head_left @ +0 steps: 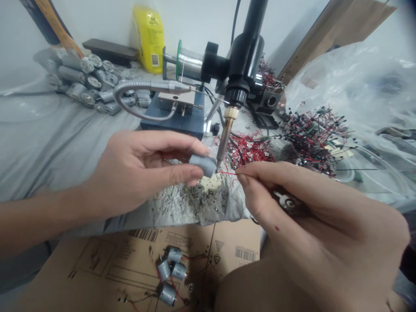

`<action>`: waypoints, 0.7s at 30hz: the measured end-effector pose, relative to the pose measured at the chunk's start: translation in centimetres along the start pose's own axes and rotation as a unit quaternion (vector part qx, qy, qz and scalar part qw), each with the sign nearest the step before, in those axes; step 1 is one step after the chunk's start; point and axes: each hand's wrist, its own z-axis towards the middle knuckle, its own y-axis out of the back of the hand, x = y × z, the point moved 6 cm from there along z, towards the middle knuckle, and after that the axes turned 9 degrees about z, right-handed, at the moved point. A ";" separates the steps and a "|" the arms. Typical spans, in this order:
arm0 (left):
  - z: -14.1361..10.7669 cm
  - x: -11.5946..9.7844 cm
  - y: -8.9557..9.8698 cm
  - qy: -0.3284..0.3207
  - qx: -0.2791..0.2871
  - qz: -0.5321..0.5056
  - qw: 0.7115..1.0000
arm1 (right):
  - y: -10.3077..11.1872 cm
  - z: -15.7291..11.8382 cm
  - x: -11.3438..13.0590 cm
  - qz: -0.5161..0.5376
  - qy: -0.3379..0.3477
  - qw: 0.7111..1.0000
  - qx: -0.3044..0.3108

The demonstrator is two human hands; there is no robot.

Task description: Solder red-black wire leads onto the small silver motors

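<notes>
The left hand [139, 171] grips a small grey DC motor [203, 165] between thumb and fingers, near the middle of the view. The motor's end meets the tip of a stand-mounted soldering iron [227, 138] (actual contact is hard to confirm). At four o'clock, the right hand [312, 203] pinches a thin red wire [227, 173]. Wired motors [169, 268] lie on cardboard at six o'clock; bare motors [89, 82] are heaped at ten o'clock.

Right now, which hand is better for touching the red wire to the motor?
Probably the right hand: it pinches the red wire right beside the motor, while the left hand grips the motor.
</notes>
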 end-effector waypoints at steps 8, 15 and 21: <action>0.0 0.2 0.1 0.014 -0.012 0.008 1.000 | -0.1 0.3 -0.1 0.033 0.015 0.999 0.041; 0.0 0.1 0.0 0.009 0.001 -0.005 1.000 | -0.2 0.6 0.0 0.060 0.013 0.997 0.049; -0.2 0.2 0.2 0.013 -0.001 0.000 1.000 | -0.4 0.6 -0.1 0.054 0.014 0.997 0.053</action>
